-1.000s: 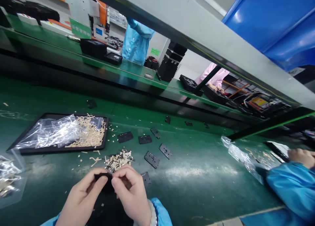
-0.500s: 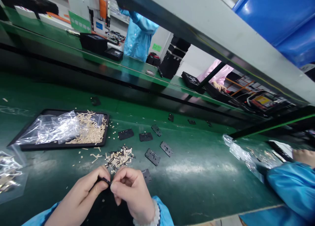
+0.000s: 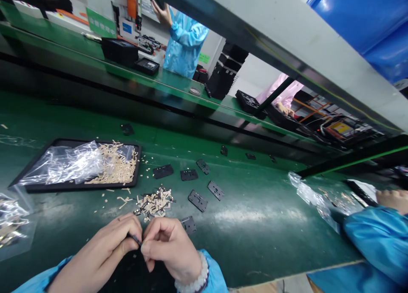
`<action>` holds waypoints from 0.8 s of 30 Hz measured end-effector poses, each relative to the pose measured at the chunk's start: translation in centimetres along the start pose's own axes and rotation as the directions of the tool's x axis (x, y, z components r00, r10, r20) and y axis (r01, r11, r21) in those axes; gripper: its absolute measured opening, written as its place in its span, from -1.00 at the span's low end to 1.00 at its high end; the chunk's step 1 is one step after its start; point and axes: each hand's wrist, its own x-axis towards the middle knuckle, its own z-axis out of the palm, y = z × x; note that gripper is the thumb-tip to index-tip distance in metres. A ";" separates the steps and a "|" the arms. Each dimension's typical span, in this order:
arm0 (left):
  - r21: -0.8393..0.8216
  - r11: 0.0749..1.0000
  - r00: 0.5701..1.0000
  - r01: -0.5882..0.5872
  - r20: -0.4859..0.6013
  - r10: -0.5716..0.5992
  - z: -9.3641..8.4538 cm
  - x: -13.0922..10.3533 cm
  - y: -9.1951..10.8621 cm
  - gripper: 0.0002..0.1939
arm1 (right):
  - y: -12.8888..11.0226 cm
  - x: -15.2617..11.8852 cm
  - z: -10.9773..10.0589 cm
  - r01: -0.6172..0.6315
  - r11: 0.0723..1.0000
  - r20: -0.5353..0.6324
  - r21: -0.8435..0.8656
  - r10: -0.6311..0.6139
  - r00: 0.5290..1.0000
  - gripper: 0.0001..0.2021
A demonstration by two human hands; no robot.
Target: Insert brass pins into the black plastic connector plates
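My left hand (image 3: 110,246) is closed around a small black part (image 3: 135,239), mostly hidden by the fingers. Against the end of that part my right hand (image 3: 168,247) is pinched, and whatever lies between its fingertips is too small to name. Just beyond both hands lies a pile of small beige and black strips (image 3: 155,203). Several flat black plates are spread to the right of the pile, among them one plate (image 3: 197,200) and another (image 3: 216,190). One more plate (image 3: 189,225) rests right behind my right hand.
A black tray (image 3: 139,165) holds beige strips and clear bags. A bag of metallic pieces (image 3: 12,220) lies far left. At right are a plastic bag (image 3: 310,197) and a person's blue sleeve (image 3: 378,237). A shelf beam (image 3: 287,42) crosses above; people stand beyond.
My left hand has tipped slightly with the black part, and both hands stay together. The person in blue across the bench now shows a raised hand.
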 end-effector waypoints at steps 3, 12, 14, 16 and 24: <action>0.055 0.998 0.999 -0.029 -0.010 0.030 -0.2 0.1 0.4 -0.74 | -0.4 -0.1 -0.1 -0.029 0.998 0.022 -0.059 0.030 0.999 -0.58; 0.299 0.945 0.991 -0.130 -0.002 0.137 -0.3 0.3 0.3 -0.73 | -0.8 0.0 -0.7 -0.069 0.955 0.031 -0.288 0.081 0.996 -0.48; 0.372 0.918 0.986 -0.141 -0.031 0.164 -0.1 0.6 -0.2 -0.72 | -1.1 -0.1 -1.0 0.067 0.865 0.015 -0.498 -0.068 0.998 -0.54; 0.411 0.902 0.982 -0.130 -0.069 0.173 0.1 1.2 -1.0 -0.75 | -2.3 0.1 -1.5 0.245 0.623 0.122 -0.743 -0.234 0.965 -0.70; 0.532 0.834 0.936 0.144 -0.347 0.060 -2.3 5.1 -4.4 -0.42 | -13.9 9.8 -7.3 -0.069 -0.317 0.118 -0.946 -0.532 0.838 -0.81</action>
